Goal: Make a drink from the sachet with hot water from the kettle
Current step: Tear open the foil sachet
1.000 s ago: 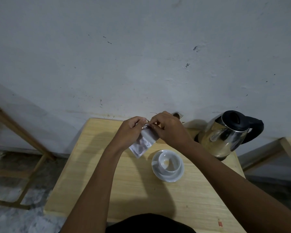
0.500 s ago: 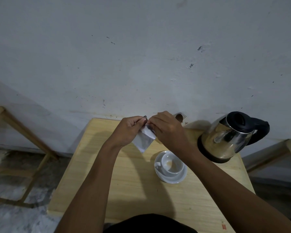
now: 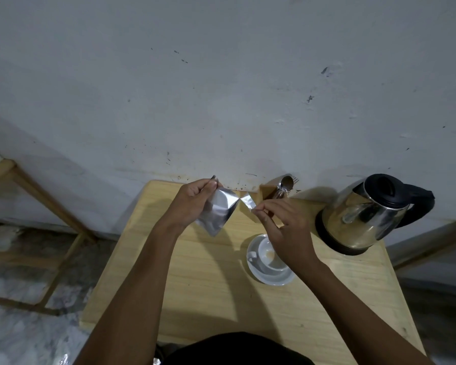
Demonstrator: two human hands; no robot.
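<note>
My left hand (image 3: 192, 204) pinches the top corner of a silver sachet (image 3: 219, 212) held above the wooden table (image 3: 211, 280). My right hand (image 3: 282, 225) pinches a torn silver strip (image 3: 248, 202) that still joins the sachet at one corner. Below my right hand stands a white cup (image 3: 267, 255) on a white saucer (image 3: 271, 277), partly hidden by the hand. A steel kettle (image 3: 363, 214) with a black lid and handle stands at the table's right, lid closed.
A wooden holder (image 3: 267, 192) with spoons (image 3: 286, 184) stands against the grey wall behind my right hand. A wooden frame (image 3: 37, 196) is on the left, and a wooden edge (image 3: 432, 241) lies to the right of the table.
My hands have pulled apart, tearing a strip off the sachet's top. The right hand moved right and down over the cup; the left stayed with the sachet.
</note>
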